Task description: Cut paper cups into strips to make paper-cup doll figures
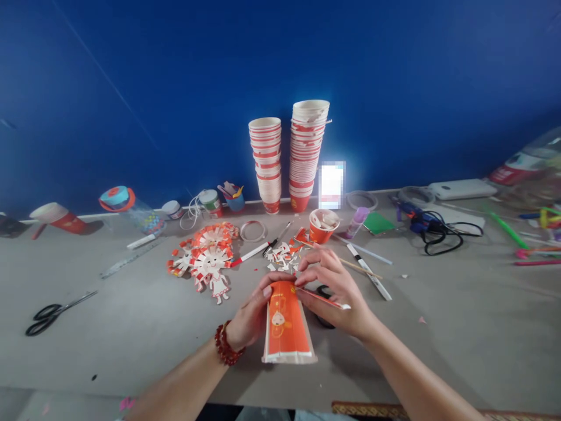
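My left hand is wrapped around an orange printed paper cup, its narrow end pointing away and its wide, pale-rimmed end towards me. The cup looks flattened and cut along its side. Against its far right edge, my right hand pinches with thumb and fingers. A narrow orange strip with a white edge sticks out across that hand; I cannot tell whether it is still joined to the cup. Black-handled scissors lie partly hidden beneath the right hand. Beyond the hands are paper scraps.
Two tall stacks of paper cups stand by the blue wall. Paper cut-out figures lie left of the scraps. Another pair of scissors rests far left. Markers, a scrap-filled cup and a corded blue tool lie to the right.
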`<state>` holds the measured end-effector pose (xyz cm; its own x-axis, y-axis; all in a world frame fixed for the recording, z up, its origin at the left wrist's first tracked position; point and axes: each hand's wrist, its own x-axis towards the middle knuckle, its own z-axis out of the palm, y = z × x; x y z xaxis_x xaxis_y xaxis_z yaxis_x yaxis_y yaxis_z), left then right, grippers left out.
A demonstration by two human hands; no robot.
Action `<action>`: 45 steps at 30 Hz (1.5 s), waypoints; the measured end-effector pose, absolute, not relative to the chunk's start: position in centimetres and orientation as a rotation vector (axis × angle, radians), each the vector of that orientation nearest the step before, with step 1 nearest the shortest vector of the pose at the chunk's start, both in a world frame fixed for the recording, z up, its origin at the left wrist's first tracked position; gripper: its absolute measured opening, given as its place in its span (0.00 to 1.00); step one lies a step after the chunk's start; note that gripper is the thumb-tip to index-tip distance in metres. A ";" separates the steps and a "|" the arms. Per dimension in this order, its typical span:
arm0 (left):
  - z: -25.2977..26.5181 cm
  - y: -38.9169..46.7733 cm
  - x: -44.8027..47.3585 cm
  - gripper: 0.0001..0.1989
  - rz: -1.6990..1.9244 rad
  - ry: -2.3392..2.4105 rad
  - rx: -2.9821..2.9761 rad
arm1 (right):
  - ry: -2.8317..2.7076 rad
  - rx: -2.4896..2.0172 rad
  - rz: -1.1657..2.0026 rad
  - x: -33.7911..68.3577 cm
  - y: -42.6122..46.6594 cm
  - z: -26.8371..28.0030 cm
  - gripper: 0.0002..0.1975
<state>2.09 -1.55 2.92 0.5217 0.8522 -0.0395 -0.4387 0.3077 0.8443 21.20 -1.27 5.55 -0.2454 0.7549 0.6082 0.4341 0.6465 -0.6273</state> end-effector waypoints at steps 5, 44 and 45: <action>2.9 -1.5 2.1 0.16 0.914 0.495 0.956 | -1.940 -0.885 0.329 21.2 -1.6 5.5 0.08; 2.7 -1.2 2.3 0.15 0.895 0.526 0.775 | -1.410 -1.196 0.552 20.1 -1.6 3.6 0.09; 2.7 -1.1 2.3 0.15 0.898 0.518 0.764 | -1.406 -1.193 0.394 20.3 -1.6 3.8 0.09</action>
<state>2.28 -1.14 2.69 0.5328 0.8416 -0.0881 -0.4978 0.3959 0.7717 20.25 -1.60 3.82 0.2145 0.8168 0.5356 0.4191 0.4184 -0.8058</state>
